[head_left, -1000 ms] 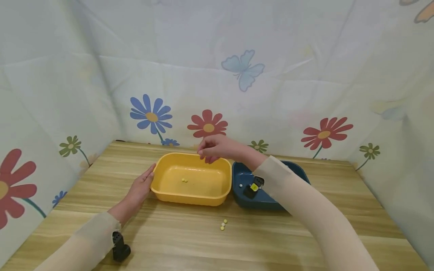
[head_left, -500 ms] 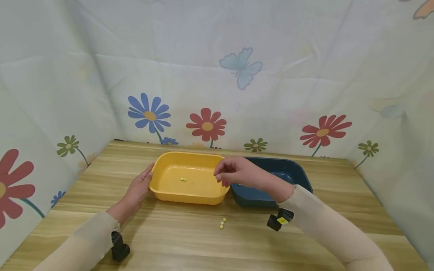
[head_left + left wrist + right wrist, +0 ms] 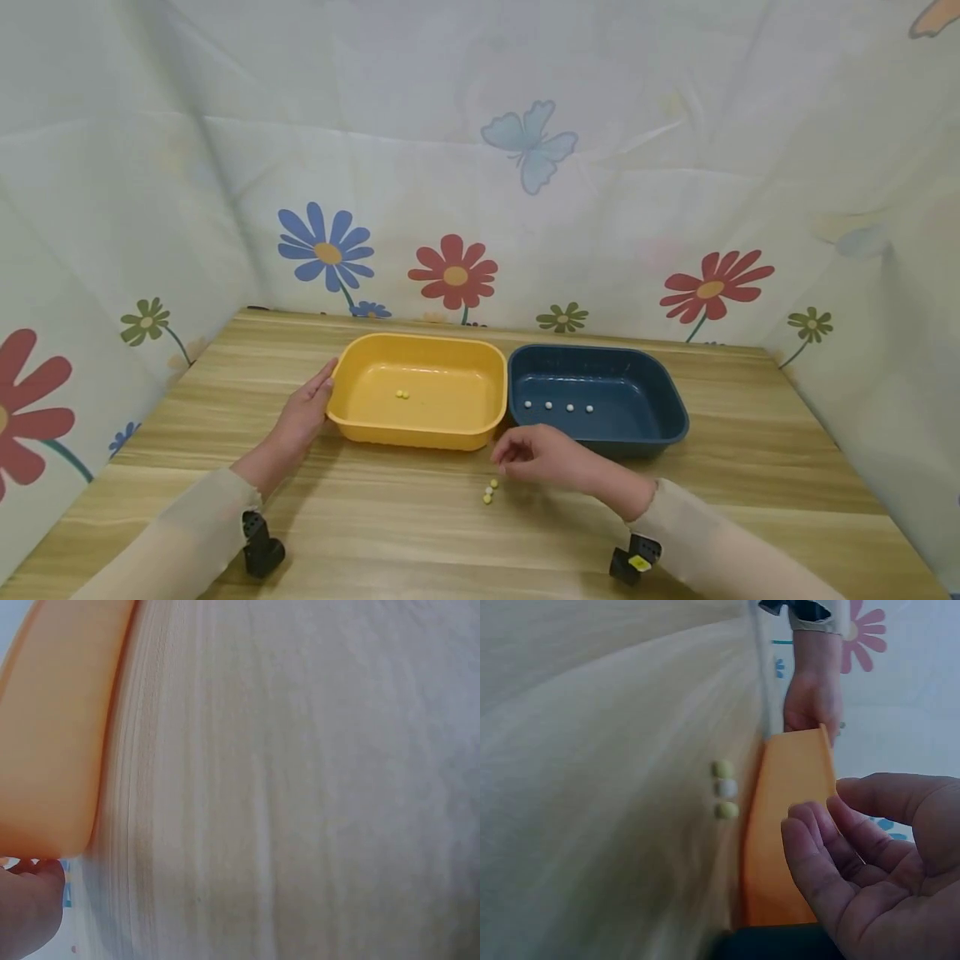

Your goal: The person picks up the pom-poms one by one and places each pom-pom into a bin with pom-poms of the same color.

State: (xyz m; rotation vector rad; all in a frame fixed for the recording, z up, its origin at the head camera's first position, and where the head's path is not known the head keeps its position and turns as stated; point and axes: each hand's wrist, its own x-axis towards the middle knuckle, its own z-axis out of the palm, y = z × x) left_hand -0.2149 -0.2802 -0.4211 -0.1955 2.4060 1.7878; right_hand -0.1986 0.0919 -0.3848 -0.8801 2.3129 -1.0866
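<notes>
Down from the yellow bin [image 3: 417,392], right hand [image 3: 536,456] hovers loosely curled, empty, beside three beads [image 3: 490,492]; careless fingertips could scatter them.

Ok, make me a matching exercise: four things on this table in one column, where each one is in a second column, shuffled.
Things:
1. yellow tub
2. blue tub
3. left hand
4. three loose beads

Places:
A. on the bare table, in front of the tubs, beside the right hand
B. against the yellow tub's left wall
C. holds four white beads in a row
D. holds two yellow beads

Pairs: 1-D, 2-C, 3-B, 4-A
</notes>
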